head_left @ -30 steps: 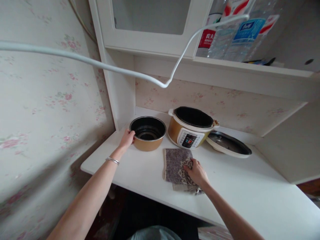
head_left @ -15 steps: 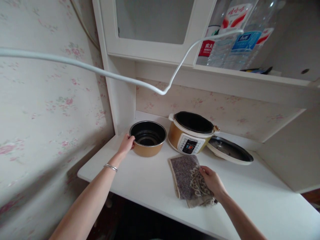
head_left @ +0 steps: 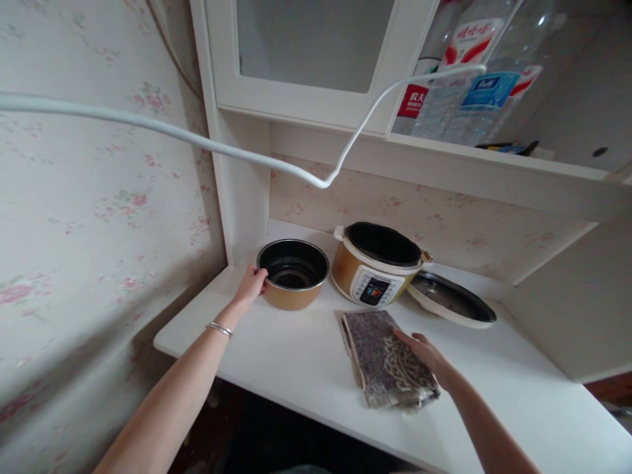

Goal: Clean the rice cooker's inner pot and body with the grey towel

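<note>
My left hand grips the rim of a round inner pot, black inside and tan-gold outside, which stands on the white counter. My fingers are closed over its left edge. On the counter in front of the cooker lies a folded grey-brown patterned cloth. My right hand is at the cloth's right side, closed on its edge; some fingers are hidden. Behind the cloth stands a gold and white electric cooker with a button panel, uncovered, its opening dark. Its lid rests upside down to the right.
A white cable hangs across the view above the counter. Overhead, a white cabinet has a glass door and a shelf with several plastic bottles. Flowered wallpaper covers the left wall.
The cloth has shifted slightly right and lies more neatly folded, my right hand moving a little with it. My left hand still holds the pot in place. The view has tilted slightly.
</note>
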Action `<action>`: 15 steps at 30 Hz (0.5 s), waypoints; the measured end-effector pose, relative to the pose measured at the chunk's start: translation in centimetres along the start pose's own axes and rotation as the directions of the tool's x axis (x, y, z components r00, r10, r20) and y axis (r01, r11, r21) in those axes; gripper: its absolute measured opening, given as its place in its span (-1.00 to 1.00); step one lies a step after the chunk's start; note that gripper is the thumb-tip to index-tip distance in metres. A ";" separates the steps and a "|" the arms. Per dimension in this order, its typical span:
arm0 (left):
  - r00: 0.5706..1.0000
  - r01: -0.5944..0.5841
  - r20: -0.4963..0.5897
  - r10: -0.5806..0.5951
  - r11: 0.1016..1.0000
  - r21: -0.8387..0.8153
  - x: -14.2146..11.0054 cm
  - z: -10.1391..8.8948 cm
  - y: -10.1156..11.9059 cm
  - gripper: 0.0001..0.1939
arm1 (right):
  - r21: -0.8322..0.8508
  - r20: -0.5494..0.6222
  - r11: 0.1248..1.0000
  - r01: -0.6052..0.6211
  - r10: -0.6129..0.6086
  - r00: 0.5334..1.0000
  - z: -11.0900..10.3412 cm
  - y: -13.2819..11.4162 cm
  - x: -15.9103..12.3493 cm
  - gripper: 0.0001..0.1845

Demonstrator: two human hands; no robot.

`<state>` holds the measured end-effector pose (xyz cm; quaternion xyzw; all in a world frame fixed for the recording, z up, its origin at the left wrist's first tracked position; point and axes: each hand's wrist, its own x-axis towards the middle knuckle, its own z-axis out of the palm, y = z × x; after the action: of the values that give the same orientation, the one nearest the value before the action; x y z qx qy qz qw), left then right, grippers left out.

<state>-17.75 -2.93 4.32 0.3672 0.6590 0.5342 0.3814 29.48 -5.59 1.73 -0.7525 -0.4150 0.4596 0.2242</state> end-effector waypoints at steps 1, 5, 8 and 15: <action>1.000 -0.001 -0.001 0.001 1.000 0.003 0.0 0.0 0.0 -0.81 | -0.001 0.085 1.000 -0.010 0.010 0.996 -0.2 -0.3 -0.3 -0.23; 1.000 -0.011 0.003 0.011 1.000 0.011 0.0 -0.1 0.0 -0.82 | -0.044 0.341 0.999 -0.026 0.040 0.939 -0.8 -1.1 -0.9 -0.44; 1.000 -0.020 -0.001 0.020 1.000 0.021 0.0 -0.1 0.0 -0.83 | 0.023 0.436 0.997 -0.072 0.055 0.898 -0.2 -1.3 -1.5 -0.52; 0.999 -0.044 0.015 0.043 0.997 0.064 0.8 -0.3 -0.3 -0.87 | 0.394 0.634 0.894 -0.214 -0.096 0.768 2.9 -3.0 -6.2 -0.60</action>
<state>-18.42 -2.45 4.01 0.3973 0.6650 0.5183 0.3622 24.29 -9.19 5.63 -0.4927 -0.3255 0.7763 0.2204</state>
